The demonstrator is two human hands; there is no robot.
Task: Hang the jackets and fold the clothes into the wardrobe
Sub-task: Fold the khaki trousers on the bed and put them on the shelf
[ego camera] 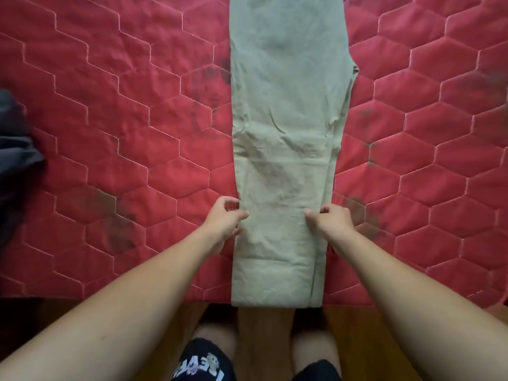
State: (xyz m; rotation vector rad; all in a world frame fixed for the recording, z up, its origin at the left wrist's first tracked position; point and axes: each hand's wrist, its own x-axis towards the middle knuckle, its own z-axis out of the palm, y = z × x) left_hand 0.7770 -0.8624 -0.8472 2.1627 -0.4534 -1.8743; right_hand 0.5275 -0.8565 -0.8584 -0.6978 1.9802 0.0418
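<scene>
Red quilted bed [123, 133] carries the khaki trousers [286, 119], folded lengthwise and running from its near edge toward the far side. Left grip [226, 217] and right grip [334, 217] pinch opposite side edges close to the near end. Best, I judge, to lift both sides evenly and fold away squarely, edges aligned. Dark garment [13, 149] lies at the bed's left edge.

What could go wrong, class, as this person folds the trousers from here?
1. The trousers are creased mid-length, so folding now could press those wrinkles in.
2. The left hand and right hand grip the edges, but the right-edge layers lie uneven, so the fold may end up crooked.
3. The mattress shows dark marks that might soil the cloth.
</scene>
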